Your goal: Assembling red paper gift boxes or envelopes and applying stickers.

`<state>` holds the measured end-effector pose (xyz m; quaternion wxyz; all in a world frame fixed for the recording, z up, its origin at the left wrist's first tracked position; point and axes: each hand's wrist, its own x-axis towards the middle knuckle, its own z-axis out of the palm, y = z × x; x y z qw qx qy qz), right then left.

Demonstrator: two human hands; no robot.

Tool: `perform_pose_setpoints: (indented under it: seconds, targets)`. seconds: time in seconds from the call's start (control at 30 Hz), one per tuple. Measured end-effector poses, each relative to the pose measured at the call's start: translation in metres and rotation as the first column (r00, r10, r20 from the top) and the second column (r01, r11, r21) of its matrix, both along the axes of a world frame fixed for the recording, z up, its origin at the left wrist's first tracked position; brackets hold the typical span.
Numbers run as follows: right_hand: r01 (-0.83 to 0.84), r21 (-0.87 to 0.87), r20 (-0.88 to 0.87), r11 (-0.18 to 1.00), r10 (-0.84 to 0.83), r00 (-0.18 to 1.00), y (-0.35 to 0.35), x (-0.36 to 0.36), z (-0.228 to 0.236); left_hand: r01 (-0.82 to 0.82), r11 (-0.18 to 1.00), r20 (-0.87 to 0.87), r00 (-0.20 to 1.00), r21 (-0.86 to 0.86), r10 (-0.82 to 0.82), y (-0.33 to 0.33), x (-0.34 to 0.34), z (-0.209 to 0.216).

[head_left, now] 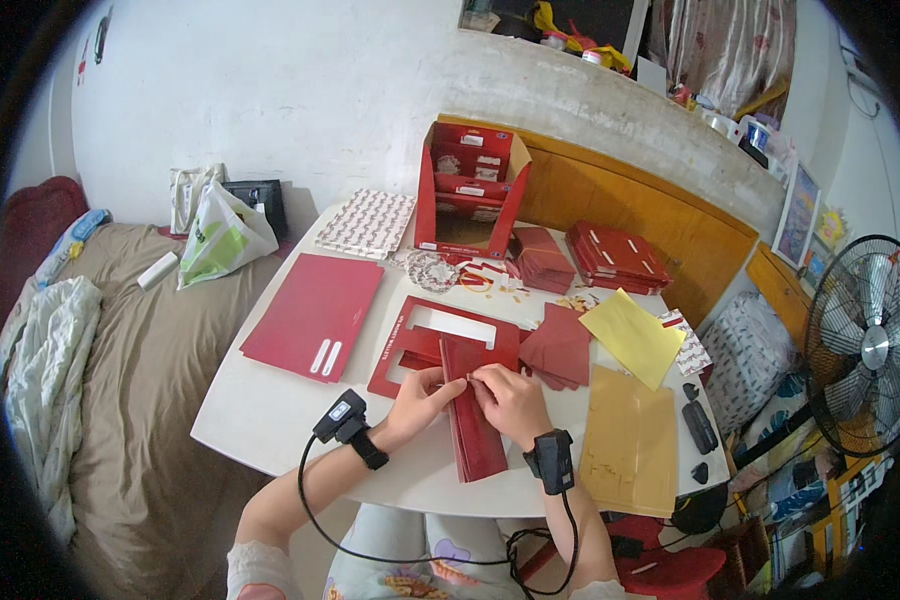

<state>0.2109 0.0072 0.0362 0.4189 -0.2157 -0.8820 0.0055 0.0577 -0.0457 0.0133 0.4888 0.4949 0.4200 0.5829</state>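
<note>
Between my hands is a long, narrow dark red folded card piece (478,450), lying tilted across the near middle of the table. My left hand (422,402) holds its left edge, thumb on top. My right hand (510,402) pinches it at its upper middle, with fingers bent over it. What lies under the fingertips is too small to make out. Just beyond, a flat red die-cut card (390,380) with window openings rests on the table, partly covered by the folded piece. Small dark red envelopes (558,352) lie fanned out right of my right hand.
Left lie large red sheets (310,315) and a patterned stack (365,222). A red display box (520,205) stands at the back, beside red stacks (618,257). Yellow sheets (635,335), brown card (628,440) and a black case (700,427) lie right. A fan (874,346) stands beyond.
</note>
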Motion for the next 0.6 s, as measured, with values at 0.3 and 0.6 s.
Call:
perform_pose_setpoints:
  seconds: [0.3, 0.6]
  targets:
    - [0.061, 0.083, 0.003, 0.995, -0.061, 0.998, -0.003, -0.004, 0.0, 0.005, 0.998, -0.035, 0.999, -0.055, -0.006, 0.002, -0.001, -0.004]
    - [0.062, -0.143, -0.033, 0.988, -0.068, 0.997, 0.004, 0.003, 0.014, -0.166, 0.986, -0.031, 0.986, 0.011, 0.166, 0.012, 0.009, -0.021]
